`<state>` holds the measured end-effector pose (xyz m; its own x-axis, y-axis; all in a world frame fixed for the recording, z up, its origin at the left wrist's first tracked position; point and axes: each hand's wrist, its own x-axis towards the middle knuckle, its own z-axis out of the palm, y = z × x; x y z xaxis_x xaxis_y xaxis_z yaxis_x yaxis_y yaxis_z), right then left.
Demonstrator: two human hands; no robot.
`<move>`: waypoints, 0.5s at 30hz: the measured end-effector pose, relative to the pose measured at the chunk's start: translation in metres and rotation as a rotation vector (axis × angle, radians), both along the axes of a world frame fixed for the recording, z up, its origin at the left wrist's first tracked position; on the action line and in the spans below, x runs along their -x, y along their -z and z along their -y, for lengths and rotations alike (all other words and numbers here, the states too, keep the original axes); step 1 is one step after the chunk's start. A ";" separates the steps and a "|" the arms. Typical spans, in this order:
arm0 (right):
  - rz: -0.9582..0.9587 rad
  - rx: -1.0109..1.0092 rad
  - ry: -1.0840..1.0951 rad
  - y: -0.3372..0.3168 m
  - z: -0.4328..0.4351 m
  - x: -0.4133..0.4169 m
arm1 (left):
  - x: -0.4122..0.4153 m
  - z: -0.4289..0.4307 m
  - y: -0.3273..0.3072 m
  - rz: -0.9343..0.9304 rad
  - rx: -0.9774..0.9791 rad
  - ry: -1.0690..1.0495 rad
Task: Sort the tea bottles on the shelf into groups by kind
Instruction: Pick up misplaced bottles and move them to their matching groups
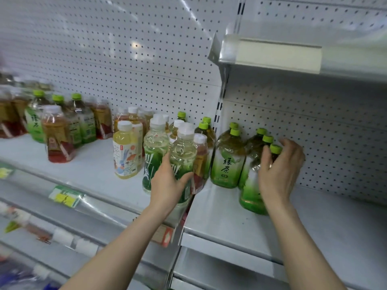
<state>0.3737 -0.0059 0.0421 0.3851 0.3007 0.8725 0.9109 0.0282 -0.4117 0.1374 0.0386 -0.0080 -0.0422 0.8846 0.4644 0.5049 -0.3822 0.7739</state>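
- Bare forearms rise from the bottom edge toward the white shelf [98,164], the left one crossing the price rail [69,196] with its yellow-green tag.
- Left hand [167,185] is curled around the lower body of a pale, white-capped bottle with a green leaf label [182,151]; thumb on the right of it, fingers on the left, closed on it. That bottle stands at the front of the shelf, just left of the upright divider [219,114].
- Touching it on the left is a second pale bottle of the same kind [156,151]; further left of the divider stands a yellow bottle with a picture label [125,151].
- Right hand [278,172] sits right of the divider, fingers spread and partly bent over the neck and shoulder of the front green-capped bottle [253,185], touching it; whether it truly grips I cannot tell.
- Just right of the divider a cluster of green-capped green tea bottles [228,162] stands close together, reaching back to the pegboard wall [324,130].
- Far left of the divider: three more green-capped bottles [79,120] among red-brown tea bottles [57,139], one of those standing alone in front.
- Above the right bay, an upper shelf edge [278,57] carries a blank strip.
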 end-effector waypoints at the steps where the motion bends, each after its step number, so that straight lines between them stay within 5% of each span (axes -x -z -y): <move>1: 0.027 0.008 -0.097 -0.001 0.001 0.018 | 0.002 0.001 -0.001 0.018 -0.001 0.008; 4: -0.016 0.318 -0.359 0.008 -0.021 0.064 | 0.012 0.010 -0.001 0.101 -0.007 0.030; 9: -0.303 0.615 -0.486 0.036 -0.076 0.099 | 0.044 0.033 -0.002 0.377 0.058 0.104; 15: -0.434 0.512 -0.565 0.051 -0.080 0.110 | 0.094 0.057 0.000 0.443 0.092 0.066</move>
